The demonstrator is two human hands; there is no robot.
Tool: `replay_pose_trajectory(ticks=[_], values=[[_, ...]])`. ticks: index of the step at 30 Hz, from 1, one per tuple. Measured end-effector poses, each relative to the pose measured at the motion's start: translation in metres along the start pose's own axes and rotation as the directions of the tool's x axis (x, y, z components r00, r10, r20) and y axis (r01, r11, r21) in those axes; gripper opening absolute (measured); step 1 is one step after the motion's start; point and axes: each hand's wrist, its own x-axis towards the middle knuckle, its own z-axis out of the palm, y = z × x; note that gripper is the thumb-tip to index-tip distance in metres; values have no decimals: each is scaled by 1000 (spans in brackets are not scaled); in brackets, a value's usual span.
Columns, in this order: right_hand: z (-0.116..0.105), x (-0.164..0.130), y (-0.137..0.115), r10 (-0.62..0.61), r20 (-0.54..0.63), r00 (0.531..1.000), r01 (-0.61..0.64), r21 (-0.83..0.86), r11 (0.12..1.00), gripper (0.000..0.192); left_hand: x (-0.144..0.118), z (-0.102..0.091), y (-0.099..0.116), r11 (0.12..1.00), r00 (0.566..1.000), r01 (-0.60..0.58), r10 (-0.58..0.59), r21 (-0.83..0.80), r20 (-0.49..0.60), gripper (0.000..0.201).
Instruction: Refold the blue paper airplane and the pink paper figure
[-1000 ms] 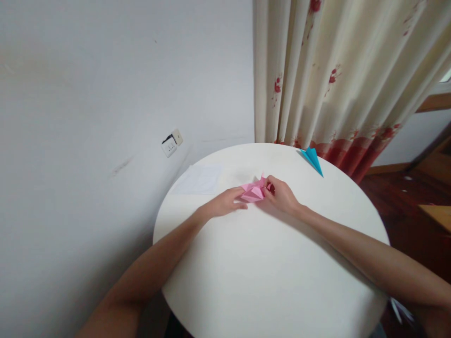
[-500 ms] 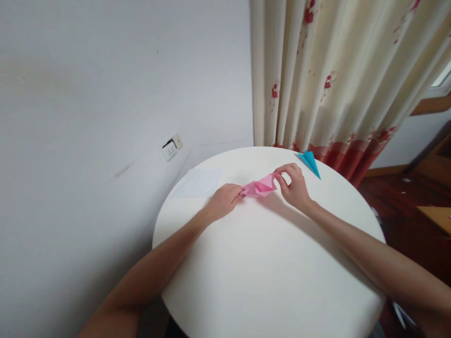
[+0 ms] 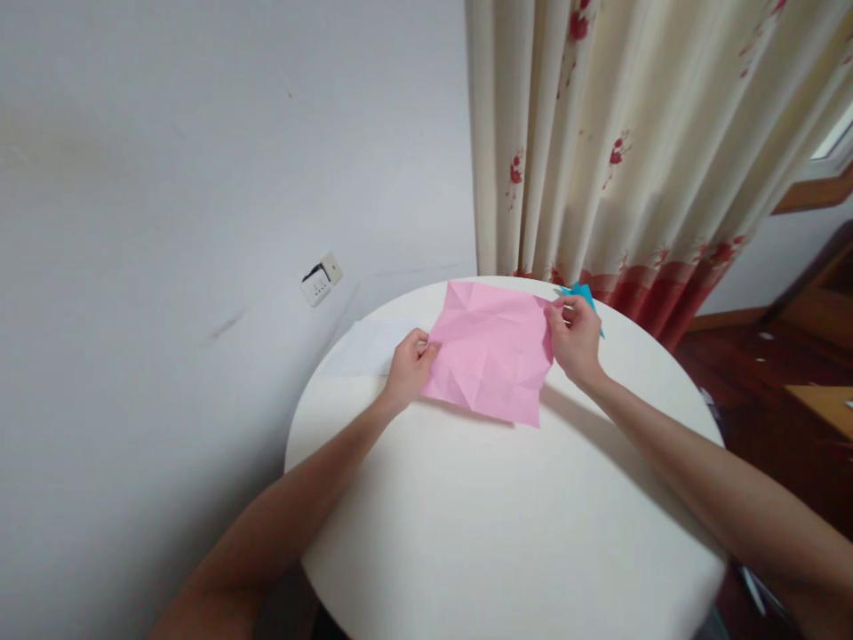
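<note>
In the head view, your left hand (image 3: pixel 409 369) is pinching the left edge of the pink paper (image 3: pixel 490 347), thumb and fingers closed; your right hand (image 3: pixel 577 338) is likewise gripping its upper right edge. The creased paper is sitting unfolded over the far half of the round white table (image 3: pixel 506 524), whose top is stretching between your forearms (image 3: pixel 339 471). A wall (image 3: pixel 233 178) is bordering the left, a curtain (image 3: pixel 600 160) the far side. Your right hand is partly hiding the blue paper (image 3: pixel 584 291); a white sheet (image 3: pixel 356 348) is lying beside your left.

Flwr-print curtain (image 3: pixel 646 133), elec. outlet (image 3: pixel 315 287), folded blue ppr (image 3: pixel 582 292)
</note>
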Motion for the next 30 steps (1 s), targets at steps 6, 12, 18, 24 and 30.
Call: replay_pose_trajectory(ticks=[6, 12, 18, 24, 30], values=[[7, -7, 24, 135, 164, 977, -116, -119, 986, 23, -2, -2, -3, 939, 955, 269, -232, -213, 184, 72], [12, -21, 37, 300, 308, 903, -291, -76, 954, 30, -2, 4, -12, 963, 979, 184, -161, -196, 128, 94], [16, -26, 36, 344, 277, 897, -358, -2, 934, 33, 7, 2, -20, 999, 994, -7, 11, 37, -111, 61], [21, -38, 23, 567, 411, 713, -648, 81, 757, 28, 15, -4, -34, 985, 977, -110, 132, 135, -169, 29], [20, -47, 11, 527, 680, 509, -704, -24, 710, 36, 20, -8, -36, 990, 952, -136, 140, 34, -274, 29]])
